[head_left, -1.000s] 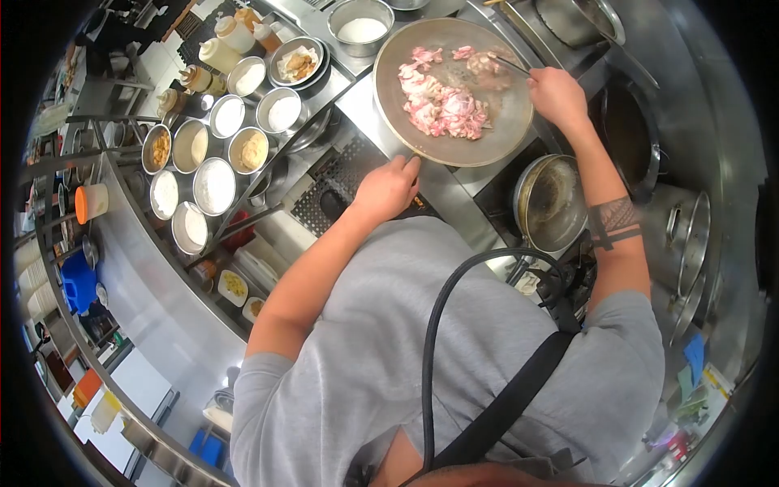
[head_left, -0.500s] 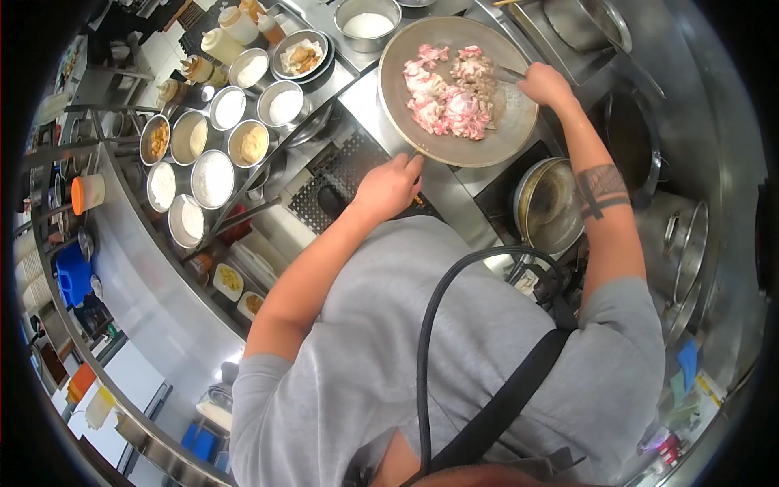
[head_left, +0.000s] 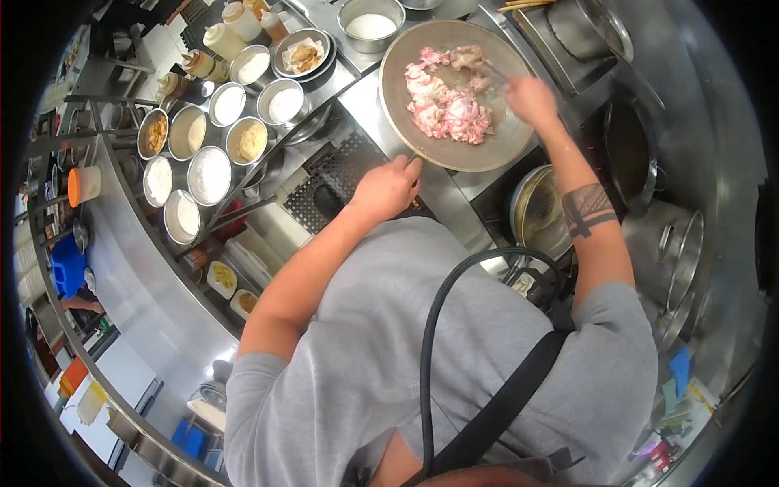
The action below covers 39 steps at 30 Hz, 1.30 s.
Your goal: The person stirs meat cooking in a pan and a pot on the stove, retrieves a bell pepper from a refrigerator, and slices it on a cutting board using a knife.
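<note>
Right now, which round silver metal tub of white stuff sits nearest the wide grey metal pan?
The round silver metal tub at the picture's top, right beside the wide grey metal pan; the other white-filled tubs lie farther left.

Steel stove (head_left: 445, 193) ran under the wok (head_left: 510, 146); contact hidden. Skillet (head_left: 540, 213) sat on stove, just below wok; black pan (head_left: 629, 154) right of wok. Steel stand (head_left: 531, 47), up and right of wok, carried pot (head_left: 578, 34). Rack (head_left: 280, 148), left of wok, held nine tins (head_left: 178, 134) packed close, mostly white contents.
</note>
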Each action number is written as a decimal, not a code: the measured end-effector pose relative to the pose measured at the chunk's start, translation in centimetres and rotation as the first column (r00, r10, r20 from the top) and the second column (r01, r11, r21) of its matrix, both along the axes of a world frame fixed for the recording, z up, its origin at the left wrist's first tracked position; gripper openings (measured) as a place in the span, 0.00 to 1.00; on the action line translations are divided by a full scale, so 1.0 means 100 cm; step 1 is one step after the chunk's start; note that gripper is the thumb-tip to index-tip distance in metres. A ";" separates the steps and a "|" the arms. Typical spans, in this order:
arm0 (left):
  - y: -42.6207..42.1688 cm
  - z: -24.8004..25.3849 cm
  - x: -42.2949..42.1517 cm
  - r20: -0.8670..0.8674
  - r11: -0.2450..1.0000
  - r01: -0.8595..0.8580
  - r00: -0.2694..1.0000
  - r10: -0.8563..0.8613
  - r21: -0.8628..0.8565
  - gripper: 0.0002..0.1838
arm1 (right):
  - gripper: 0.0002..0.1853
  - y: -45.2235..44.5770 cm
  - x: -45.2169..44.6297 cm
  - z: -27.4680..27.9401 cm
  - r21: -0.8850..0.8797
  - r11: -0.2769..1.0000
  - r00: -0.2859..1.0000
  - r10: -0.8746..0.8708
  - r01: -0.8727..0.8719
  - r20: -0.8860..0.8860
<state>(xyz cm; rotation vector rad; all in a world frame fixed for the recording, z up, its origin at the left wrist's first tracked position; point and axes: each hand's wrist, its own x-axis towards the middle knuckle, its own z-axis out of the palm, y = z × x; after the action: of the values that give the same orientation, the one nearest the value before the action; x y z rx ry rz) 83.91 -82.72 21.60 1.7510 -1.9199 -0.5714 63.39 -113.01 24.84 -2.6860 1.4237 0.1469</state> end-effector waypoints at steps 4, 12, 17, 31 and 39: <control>-0.001 -0.002 0.000 0.002 1.000 0.007 1.000 -0.007 -0.008 0.19 | 0.16 0.024 -0.001 -0.002 0.178 0.984 0.998 0.005 0.007 -0.065; -0.001 0.002 -0.002 0.002 1.000 -0.009 1.000 0.009 -0.003 0.19 | 0.16 -0.001 0.023 -0.010 0.067 0.997 1.000 -0.030 0.029 0.009; 0.001 0.000 -0.002 0.019 0.999 -0.022 1.000 0.022 0.024 0.19 | 0.16 0.005 0.048 0.000 0.120 0.989 0.978 -0.065 0.090 -0.199; 0.003 -0.003 -0.001 -0.006 0.999 -0.042 0.999 0.042 0.005 0.17 | 0.08 0.005 0.072 -0.026 0.761 0.631 0.982 -0.181 0.154 -0.049; 0.003 -0.003 0.000 0.007 0.999 -0.036 0.999 0.036 -0.015 0.17 | 0.07 0.022 0.041 -0.041 0.873 0.483 0.834 -0.507 0.068 0.216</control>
<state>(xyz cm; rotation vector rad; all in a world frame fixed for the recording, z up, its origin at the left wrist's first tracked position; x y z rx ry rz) 83.95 -82.41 21.26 1.7774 -1.8890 -0.5371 67.47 -110.86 20.75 -1.4934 1.1842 0.1221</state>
